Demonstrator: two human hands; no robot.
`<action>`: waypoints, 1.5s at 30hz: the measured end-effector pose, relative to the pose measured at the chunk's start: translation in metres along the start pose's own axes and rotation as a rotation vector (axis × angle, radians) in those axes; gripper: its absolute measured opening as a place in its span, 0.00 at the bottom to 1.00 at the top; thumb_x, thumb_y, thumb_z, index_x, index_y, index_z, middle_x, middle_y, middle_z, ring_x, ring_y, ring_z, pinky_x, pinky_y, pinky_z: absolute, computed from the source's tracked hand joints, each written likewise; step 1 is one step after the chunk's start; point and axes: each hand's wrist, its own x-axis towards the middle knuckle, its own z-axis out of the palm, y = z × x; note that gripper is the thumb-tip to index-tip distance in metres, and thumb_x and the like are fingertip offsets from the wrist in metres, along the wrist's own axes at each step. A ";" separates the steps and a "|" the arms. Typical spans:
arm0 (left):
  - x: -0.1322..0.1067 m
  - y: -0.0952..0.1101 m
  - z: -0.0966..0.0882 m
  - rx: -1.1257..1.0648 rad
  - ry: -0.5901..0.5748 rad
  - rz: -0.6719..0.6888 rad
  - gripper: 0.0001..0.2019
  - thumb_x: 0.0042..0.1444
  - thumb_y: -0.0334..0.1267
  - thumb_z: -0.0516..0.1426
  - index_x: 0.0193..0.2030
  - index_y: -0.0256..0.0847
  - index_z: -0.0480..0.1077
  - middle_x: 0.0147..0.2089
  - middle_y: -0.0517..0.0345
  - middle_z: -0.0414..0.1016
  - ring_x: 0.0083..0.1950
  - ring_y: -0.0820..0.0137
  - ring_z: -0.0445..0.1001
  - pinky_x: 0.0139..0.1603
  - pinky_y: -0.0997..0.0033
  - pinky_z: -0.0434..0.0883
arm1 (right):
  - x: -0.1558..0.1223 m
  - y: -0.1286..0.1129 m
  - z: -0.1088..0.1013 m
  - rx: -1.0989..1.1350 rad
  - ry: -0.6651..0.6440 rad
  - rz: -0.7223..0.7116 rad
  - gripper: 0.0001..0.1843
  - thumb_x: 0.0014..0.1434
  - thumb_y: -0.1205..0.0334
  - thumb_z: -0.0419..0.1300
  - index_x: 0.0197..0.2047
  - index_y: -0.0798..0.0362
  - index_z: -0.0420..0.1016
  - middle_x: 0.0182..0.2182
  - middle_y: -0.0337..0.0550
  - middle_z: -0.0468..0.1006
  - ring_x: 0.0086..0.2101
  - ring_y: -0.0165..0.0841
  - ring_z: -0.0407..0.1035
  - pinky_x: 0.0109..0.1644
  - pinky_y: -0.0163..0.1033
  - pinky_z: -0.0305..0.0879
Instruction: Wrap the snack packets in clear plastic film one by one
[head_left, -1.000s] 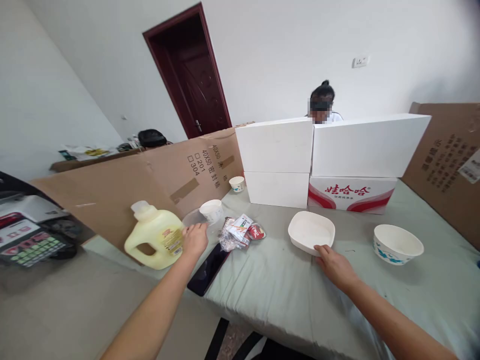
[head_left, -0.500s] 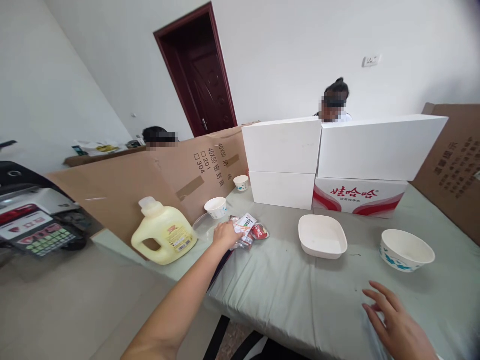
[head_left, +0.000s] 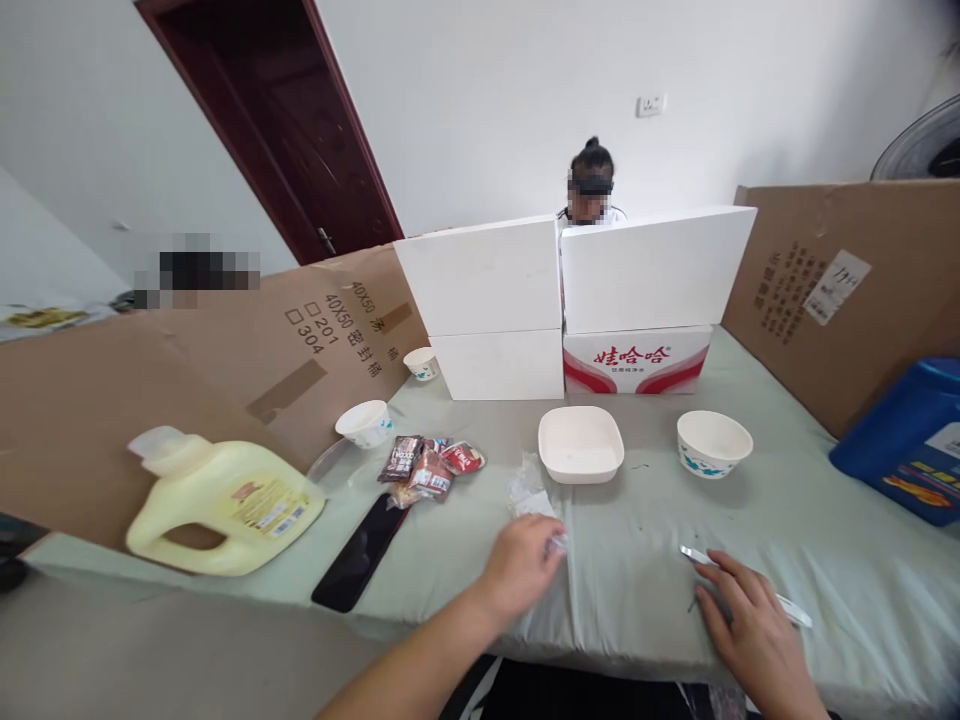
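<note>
My left hand (head_left: 525,560) is closed on a clear plastic packet (head_left: 534,500) with a white part, just in front of a square white bowl (head_left: 581,475). My right hand (head_left: 761,620) lies over a slim white utility knife (head_left: 793,610) on the cloth, its fingers curled on the handle. The knife's metal-looking tip points to the left. Left of my left hand is a small heap of snack packets (head_left: 431,475), brown and red. Beside the heap lies a black phone (head_left: 360,555).
A yellow detergent jug (head_left: 247,510) stands at left, a blue container (head_left: 911,440) at right. Round paper bowls (head_left: 714,445) stand on the green cloth. Stacked white boxes (head_left: 495,290) and cardboard panels (head_left: 300,340) edge the table. A person (head_left: 592,190) sits behind the boxes.
My left hand has come from the snack heap toward the middle with a packet. My right hand has come down onto the utility knife. The view has swung right.
</note>
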 end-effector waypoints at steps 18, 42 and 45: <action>0.030 -0.055 0.021 0.011 0.138 -0.339 0.42 0.45 0.34 0.66 0.67 0.41 0.52 0.58 0.45 0.69 0.58 0.58 0.70 0.58 0.59 0.67 | -0.002 -0.011 -0.005 -0.143 -0.066 0.110 0.14 0.65 0.58 0.49 0.46 0.51 0.73 0.41 0.47 0.77 0.43 0.42 0.67 0.58 0.53 0.53; -0.038 -0.037 0.063 -0.119 0.402 0.232 0.33 0.53 0.45 0.63 0.60 0.42 0.53 0.53 0.44 0.66 0.52 0.59 0.71 0.51 0.54 0.72 | 0.067 -0.141 0.038 0.036 -0.406 -0.214 0.15 0.60 0.74 0.54 0.49 0.52 0.71 0.38 0.46 0.73 0.39 0.38 0.67 0.43 0.41 0.64; -0.033 -0.036 0.061 -0.033 0.369 0.184 0.28 0.51 0.46 0.64 0.56 0.42 0.61 0.55 0.44 0.66 0.58 0.53 0.67 0.56 0.47 0.69 | 0.064 -0.132 0.024 0.027 -0.464 -0.269 0.15 0.58 0.74 0.55 0.46 0.51 0.73 0.37 0.45 0.73 0.38 0.37 0.67 0.41 0.40 0.63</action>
